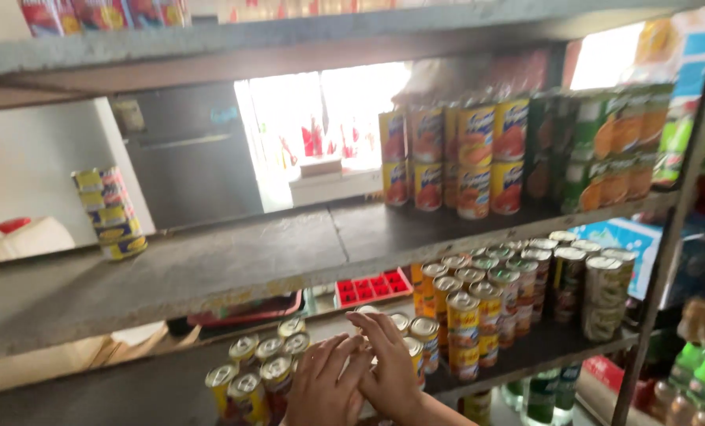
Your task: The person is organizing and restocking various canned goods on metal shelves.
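Note:
My left hand (325,385) and my right hand (392,367) are low in the head view, close together at the lower shelf (518,359). The fingers of both are spread and lie against short yellow-and-red labelled cans (270,371) with silver pull-tab lids. My right fingers overlap my left fingertips. A can (415,355) shows just right of my right hand. What sits between the palms is hidden. More stacked cans of the same kind (464,327) stand to the right.
The middle metal shelf (210,272) holds stacked red-and-yellow cans (463,158) and green cans (605,142) at right, and a small can stack (110,213) at left. A shelf post (668,237) runs down the right. Green-capped bottles (699,371) stand at lower right.

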